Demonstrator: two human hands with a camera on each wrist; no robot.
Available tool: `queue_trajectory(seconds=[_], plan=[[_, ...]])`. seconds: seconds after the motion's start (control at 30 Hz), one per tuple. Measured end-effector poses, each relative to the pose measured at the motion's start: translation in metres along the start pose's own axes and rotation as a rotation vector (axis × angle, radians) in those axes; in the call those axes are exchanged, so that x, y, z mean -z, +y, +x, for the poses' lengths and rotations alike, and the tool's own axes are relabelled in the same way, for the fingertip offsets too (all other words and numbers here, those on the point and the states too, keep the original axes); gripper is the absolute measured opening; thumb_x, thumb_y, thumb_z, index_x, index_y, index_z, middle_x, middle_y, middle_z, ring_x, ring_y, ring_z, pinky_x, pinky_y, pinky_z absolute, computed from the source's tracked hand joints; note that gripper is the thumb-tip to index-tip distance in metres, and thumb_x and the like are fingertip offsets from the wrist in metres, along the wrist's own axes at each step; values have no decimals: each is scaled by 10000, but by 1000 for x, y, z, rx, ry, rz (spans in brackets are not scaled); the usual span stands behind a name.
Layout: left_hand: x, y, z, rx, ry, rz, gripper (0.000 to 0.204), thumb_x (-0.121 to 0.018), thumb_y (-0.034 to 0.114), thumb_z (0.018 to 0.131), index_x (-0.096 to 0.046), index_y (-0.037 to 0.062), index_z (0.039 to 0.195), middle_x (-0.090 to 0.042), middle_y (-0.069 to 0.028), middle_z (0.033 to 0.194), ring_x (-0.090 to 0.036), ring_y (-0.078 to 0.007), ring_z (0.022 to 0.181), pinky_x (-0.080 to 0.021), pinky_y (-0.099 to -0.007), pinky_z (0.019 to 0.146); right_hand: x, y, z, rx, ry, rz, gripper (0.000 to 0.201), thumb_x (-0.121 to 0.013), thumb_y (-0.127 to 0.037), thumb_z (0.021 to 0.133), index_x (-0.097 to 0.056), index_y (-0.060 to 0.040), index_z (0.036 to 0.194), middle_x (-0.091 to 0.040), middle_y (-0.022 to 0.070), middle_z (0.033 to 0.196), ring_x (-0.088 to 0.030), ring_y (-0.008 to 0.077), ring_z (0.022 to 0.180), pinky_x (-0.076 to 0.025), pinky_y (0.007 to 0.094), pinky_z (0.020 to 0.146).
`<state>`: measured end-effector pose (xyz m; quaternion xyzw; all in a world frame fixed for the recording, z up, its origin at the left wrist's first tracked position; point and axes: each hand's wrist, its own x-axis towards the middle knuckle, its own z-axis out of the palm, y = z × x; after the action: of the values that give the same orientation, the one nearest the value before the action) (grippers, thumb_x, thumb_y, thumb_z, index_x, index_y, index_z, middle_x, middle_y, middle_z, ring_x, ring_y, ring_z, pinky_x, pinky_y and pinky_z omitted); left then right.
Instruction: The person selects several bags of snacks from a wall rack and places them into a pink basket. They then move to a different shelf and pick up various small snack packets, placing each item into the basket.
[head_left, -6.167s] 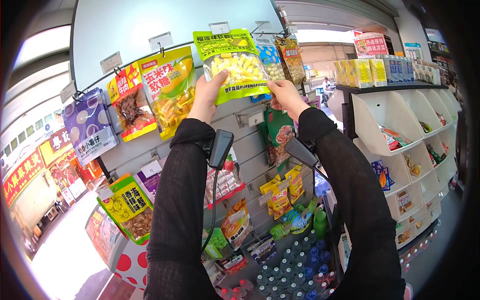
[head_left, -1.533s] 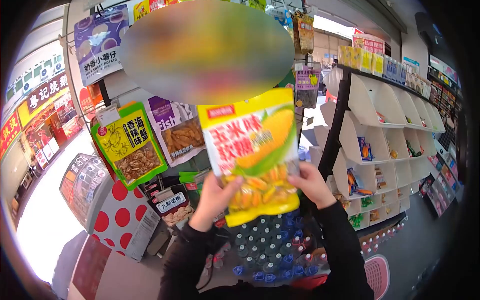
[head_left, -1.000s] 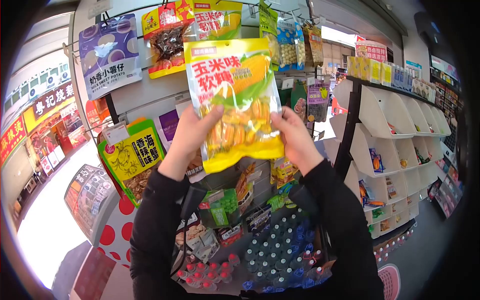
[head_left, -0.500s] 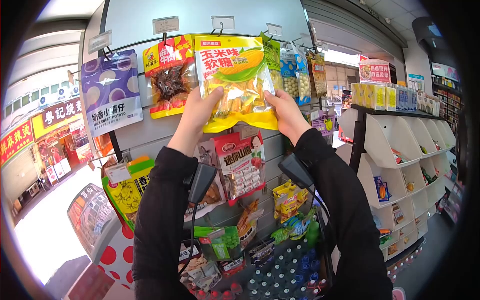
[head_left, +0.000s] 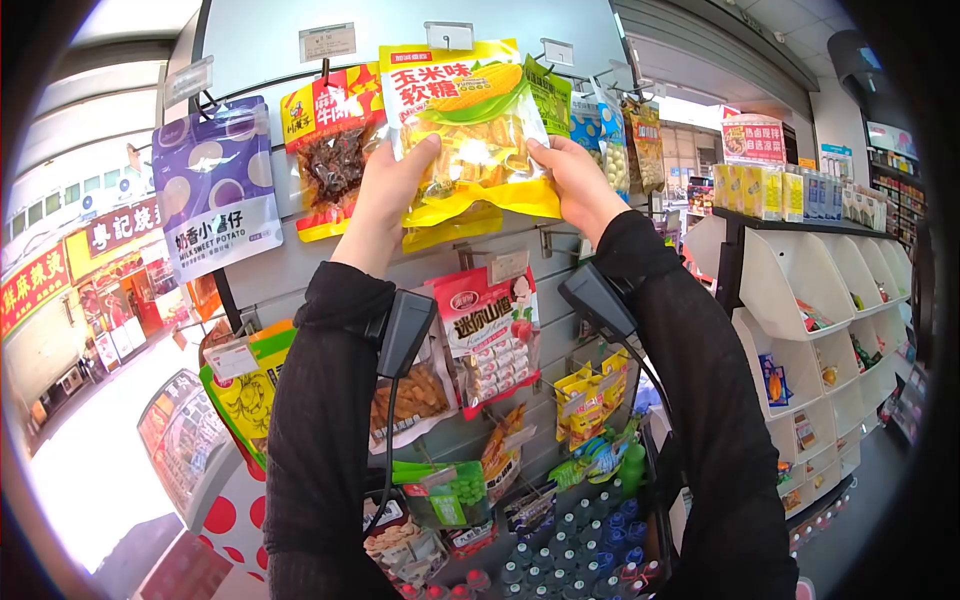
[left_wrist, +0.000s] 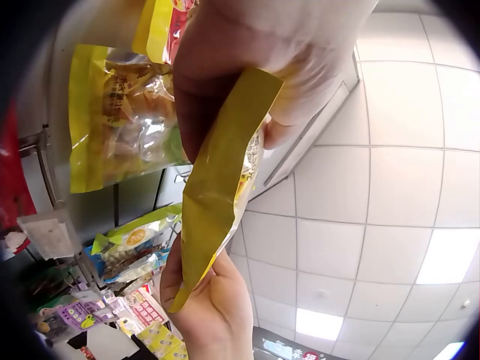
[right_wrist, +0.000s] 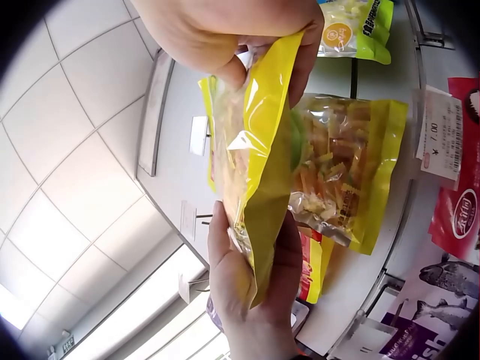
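Observation:
Both hands hold up a yellow-and-white corn candy bag (head_left: 470,140) in front of the wall rack. The left hand (head_left: 392,195) pinches its left side, thumb on the front. My right hand (head_left: 582,185) grips the right side the same way. In the left wrist view the bag (left_wrist: 225,180) appears edge-on between the left hand (left_wrist: 262,52) above and the right hand (left_wrist: 214,300) below. Behind it hangs another yellow bag (left_wrist: 124,124). In the right wrist view the held bag (right_wrist: 259,150) stands apart from that hanging bag (right_wrist: 349,165).
Left of the held bag hang a beef snack bag (head_left: 335,150) and a purple bag (head_left: 215,185). A red-and-white bag (head_left: 488,335) hangs below. Bottles (head_left: 570,550) stand lower down. White bins (head_left: 790,280) are at the right; a price tag (head_left: 448,37) is above.
The hands carried the corn candy bag up from low in front of the rack to the upper hook row. Over the last half second it rose slightly, and another yellow bag shows beneath it.

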<state>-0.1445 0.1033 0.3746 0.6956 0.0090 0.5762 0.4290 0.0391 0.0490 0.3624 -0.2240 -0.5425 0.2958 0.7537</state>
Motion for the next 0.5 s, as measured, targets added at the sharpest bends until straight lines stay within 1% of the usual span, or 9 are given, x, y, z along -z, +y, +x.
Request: queue_trajectory(seconds=[0.1,0.2,0.3,0.43,0.5], plan=[[0,1,3,9,11,22,329,-527,162,803,-437,-33,1053,-552,-95,969,-565,-155,818,-460,-270,701,-1,-2,2,-18,7,-18,200,-480,-80,807,-461,28,974,-549,107,899,-570,195,776,-476,333,670],[-1,3,1,6,-15,1,298,-529,123,789,-461,-37,1031,-561,-94,944,-566,-148,792,-460,-278,689,0,-3,1,-39,8,-47,204,-476,-73,802,-467,32,976,-550,111,903,-572,206,775,-480,343,665],[-4,7,-1,4,-24,24,321,-528,161,802,-445,-40,1038,-555,-101,966,-565,-153,823,-461,-271,697,1,-4,2,-57,-22,-25,212,-467,-71,801,-464,36,985,-549,118,905,-574,215,771,-484,355,663],[-3,9,0,8,-32,28,313,-528,162,802,-451,-39,1030,-558,-103,960,-570,-153,813,-462,-270,688,1,-7,5,-91,-26,-33,215,-463,-68,801,-463,37,989,-548,125,907,-574,222,773,-486,360,666],[-2,9,3,13,-2,31,279,-522,110,788,-472,-48,1014,-568,-97,930,-573,-153,799,-463,-278,675,3,-7,8,-105,-50,-25,209,-463,-58,798,-464,37,984,-547,126,906,-574,223,776,-488,359,662]])
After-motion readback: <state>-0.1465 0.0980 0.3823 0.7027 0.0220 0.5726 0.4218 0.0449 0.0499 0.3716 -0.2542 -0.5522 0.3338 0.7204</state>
